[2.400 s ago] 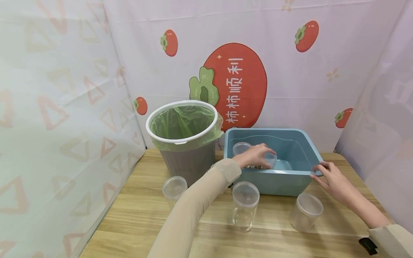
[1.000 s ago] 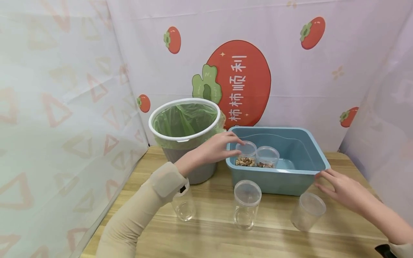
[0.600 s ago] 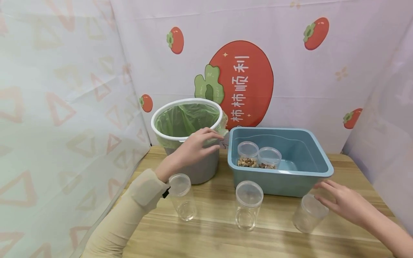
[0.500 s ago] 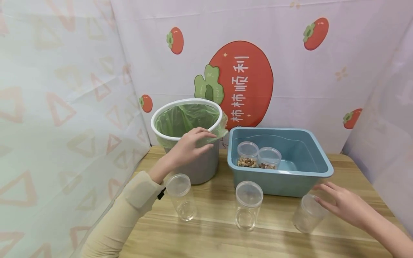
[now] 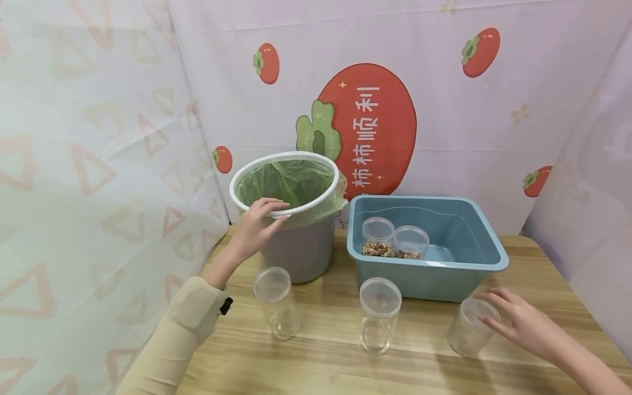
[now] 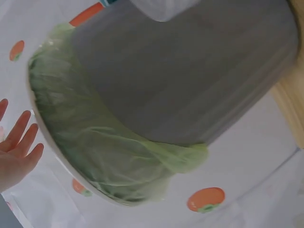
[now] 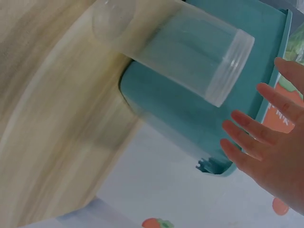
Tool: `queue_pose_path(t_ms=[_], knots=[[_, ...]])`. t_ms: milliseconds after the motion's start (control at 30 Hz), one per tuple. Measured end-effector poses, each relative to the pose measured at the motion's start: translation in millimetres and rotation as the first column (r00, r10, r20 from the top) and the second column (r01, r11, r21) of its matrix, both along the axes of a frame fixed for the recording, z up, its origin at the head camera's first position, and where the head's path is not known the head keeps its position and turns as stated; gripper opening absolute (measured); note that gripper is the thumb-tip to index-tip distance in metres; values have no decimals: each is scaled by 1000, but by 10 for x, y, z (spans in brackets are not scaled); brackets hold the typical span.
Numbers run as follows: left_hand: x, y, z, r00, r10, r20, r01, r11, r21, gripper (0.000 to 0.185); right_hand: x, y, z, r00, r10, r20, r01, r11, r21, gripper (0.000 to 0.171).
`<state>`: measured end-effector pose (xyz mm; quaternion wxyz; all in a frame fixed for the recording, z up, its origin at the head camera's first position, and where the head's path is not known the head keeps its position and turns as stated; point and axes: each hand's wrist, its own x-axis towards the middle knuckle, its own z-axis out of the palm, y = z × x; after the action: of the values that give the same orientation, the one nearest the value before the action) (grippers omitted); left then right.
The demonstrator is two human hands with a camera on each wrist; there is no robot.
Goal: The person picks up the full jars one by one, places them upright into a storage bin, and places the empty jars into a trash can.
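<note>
My left hand (image 5: 254, 226) hovers at the front rim of a grey trash bin (image 5: 303, 255), fingers loosely extended and holding nothing. The left wrist view shows those fingers beside the rim of the green bin liner (image 6: 118, 147); contact cannot be told in the head view. My right hand (image 5: 520, 321) is beside the lid of a clear lidded jar (image 5: 468, 332). Seen from the right wrist, its fingers (image 7: 259, 130) are spread and apart from the jar (image 7: 190, 57). Two more clear lidded jars, a left one (image 5: 277, 304) and a middle one (image 5: 379, 318), stand on the wooden table (image 5: 321, 367).
Behind the jars sits a blue plastic tub (image 5: 419, 280). In its left part are two lidded jars, a taller one (image 5: 378, 238) and a shorter one (image 5: 411, 241), with what look like nuts. A printed cloth (image 5: 444, 126) hangs behind.
My left hand has let go of a jar in the tub and moved left to the bin. My right hand has released the tub's corner and lowered toward the right jar.
</note>
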<state>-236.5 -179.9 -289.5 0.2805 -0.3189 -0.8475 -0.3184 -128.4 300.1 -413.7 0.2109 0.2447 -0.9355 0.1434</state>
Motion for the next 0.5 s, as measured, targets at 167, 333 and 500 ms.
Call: queue_pose_path(t_ms=[167, 333, 500], knots=[[-61, -134, -106, 999, 38, -28, -38, 999, 16, 23, -4, -5, -87, 1000, 10, 8, -10, 1000, -13, 41], [-107, -225, -187, 997, 51, -59, -50, 998, 30, 21, -2, 0, -131, 996, 16, 82, -10, 997, -70, 40], [-141, -269, -244, 994, 63, -87, -60, 998, 36, 20, 6, -4, -168, 993, 13, 115, -1, 995, -102, 40]])
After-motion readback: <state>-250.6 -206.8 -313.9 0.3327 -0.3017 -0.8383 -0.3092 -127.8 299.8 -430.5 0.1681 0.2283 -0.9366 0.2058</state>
